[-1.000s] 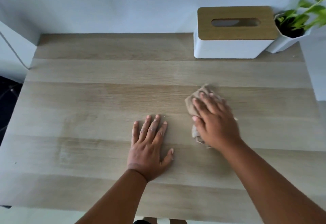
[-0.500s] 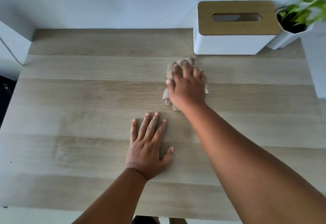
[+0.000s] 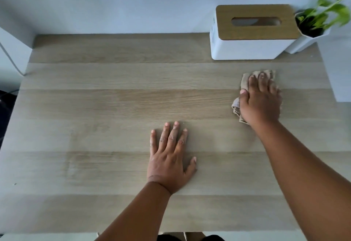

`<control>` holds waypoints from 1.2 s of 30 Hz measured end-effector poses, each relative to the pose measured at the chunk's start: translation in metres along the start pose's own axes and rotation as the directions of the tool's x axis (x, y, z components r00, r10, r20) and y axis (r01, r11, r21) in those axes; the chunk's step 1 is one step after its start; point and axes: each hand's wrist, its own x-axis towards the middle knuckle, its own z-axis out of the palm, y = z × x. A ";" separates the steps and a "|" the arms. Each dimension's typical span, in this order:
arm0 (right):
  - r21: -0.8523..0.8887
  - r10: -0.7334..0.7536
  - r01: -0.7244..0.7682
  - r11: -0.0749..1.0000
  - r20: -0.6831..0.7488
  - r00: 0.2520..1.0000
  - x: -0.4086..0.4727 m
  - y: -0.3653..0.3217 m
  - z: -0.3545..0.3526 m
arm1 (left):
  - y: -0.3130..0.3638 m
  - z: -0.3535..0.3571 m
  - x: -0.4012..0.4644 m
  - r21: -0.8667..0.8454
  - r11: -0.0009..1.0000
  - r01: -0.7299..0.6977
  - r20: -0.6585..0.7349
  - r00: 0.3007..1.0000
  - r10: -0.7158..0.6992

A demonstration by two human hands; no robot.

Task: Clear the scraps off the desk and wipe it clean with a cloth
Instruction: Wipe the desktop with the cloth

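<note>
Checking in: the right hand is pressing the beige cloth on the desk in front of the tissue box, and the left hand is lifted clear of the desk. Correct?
Not quite. In the head view the left hand lies flat on the desk, palm down, not lifted. The rest holds: the right hand presses the beige cloth in front of the tissue box.

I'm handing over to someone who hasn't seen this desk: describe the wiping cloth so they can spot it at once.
Start at the white tissue box with the wooden lid at the desk's far right. Just in front of it, the right hand presses flat on the cloth. It is the only soft, crumpled beige thing there; the left hand rests on bare wood.
</note>
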 end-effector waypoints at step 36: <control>0.037 -0.441 0.440 0.897 0.010 0.898 -0.236 0.137 0.026 | 0.016 -0.001 0.000 -0.040 0.999 0.028 -0.086 0.996 -0.031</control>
